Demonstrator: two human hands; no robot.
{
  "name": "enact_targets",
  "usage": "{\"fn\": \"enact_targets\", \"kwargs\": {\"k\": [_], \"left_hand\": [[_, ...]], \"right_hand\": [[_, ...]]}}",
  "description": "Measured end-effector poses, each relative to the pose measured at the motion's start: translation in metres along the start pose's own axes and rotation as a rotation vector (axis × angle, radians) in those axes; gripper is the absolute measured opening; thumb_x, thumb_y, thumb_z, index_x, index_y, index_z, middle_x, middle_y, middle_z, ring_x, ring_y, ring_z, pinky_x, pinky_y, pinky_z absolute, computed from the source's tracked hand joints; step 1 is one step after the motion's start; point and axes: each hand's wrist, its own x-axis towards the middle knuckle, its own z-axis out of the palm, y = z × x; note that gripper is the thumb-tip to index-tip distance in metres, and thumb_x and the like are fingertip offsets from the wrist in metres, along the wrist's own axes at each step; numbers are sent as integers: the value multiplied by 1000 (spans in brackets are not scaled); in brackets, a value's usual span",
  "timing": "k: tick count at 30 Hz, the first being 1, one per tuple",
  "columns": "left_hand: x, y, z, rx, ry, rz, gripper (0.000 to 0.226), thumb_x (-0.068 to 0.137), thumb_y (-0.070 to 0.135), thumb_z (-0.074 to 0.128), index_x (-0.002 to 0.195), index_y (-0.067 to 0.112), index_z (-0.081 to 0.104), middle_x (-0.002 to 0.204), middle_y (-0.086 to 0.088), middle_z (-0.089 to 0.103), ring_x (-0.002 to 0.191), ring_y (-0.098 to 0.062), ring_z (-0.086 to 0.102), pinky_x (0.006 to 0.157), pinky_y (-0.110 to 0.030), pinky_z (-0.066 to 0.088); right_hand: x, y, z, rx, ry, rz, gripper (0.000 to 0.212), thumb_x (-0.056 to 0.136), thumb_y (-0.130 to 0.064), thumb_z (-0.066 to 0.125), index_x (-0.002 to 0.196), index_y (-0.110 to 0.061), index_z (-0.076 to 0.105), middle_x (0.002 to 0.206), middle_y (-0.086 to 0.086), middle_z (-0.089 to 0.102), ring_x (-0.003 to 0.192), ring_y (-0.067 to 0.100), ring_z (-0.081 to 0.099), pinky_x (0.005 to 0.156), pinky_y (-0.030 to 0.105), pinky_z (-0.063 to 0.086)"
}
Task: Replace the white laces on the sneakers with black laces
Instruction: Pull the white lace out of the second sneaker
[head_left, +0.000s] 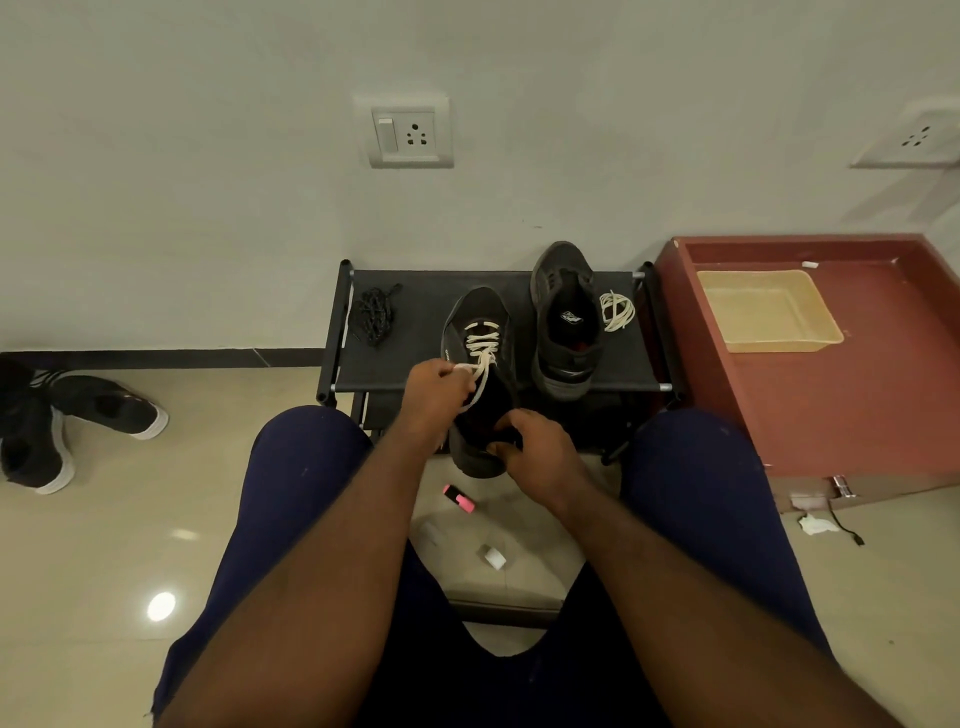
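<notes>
Left hand (434, 387) pinches the white lace (482, 344), while right hand (537, 457) seemingly grips the sneaker (477, 310) at its heel.

- Near sneaker (480, 322): black, toe pointing to the wall over the shoe rack (431, 291), heel out past the rack's front edge and gripped by the right hand (540, 452)
- White lace (482, 340): threaded across the near sneaker's front eyelets only, loose part pinched by the left hand (436, 387)
- Far sneaker (566, 322): black, unlaced, on the rack just right of the near one
- Loose white lace (617, 310): coiled beside the far sneaker's right side
- Black laces (374, 312): bundled at the rack's left end
</notes>
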Motion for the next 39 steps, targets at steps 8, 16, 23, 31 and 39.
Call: {"fn": "enact_targets", "kwargs": {"k": [8,16,23,31,39], "left_hand": [[20,-14,-42,175,400,-81,51,87,8,58,137,12,47,126,-12,57,106,-26,60,86,-45,55],[-10,-7,-9,493,25,61,11,88,19,59,81,13,64,78,-3,66,80,-22,64,69,-32,52],[-13,-21,1,411,-23,-49,42,81,22,75,116,8,56,109,-10,64,98,-24,63,83,-37,56],[-19,-23,10,530,17,29,39,81,14,70,119,14,59,115,-7,63,105,-26,63,92,-42,54],[-19,-22,12,523,30,39,63,82,9,71,138,15,41,140,-9,41,121,-34,53,99,-42,46]], "right_hand": [[0,0,-1,64,21,5,18,90,-21,72,108,-22,67,110,-4,63,99,12,60,81,24,48],[4,-5,-5,61,56,-29,27,88,-24,73,115,-20,70,112,-1,68,97,13,61,82,25,49],[5,-10,-5,103,51,47,15,92,-36,68,100,-23,71,95,-6,70,86,7,65,79,32,58],[34,-24,-15,0,168,-16,49,93,-24,65,138,-26,46,130,4,59,115,24,61,94,39,52],[70,-37,-24,-58,134,-130,8,98,-19,58,100,-17,65,111,4,55,96,21,59,88,41,52]]}}
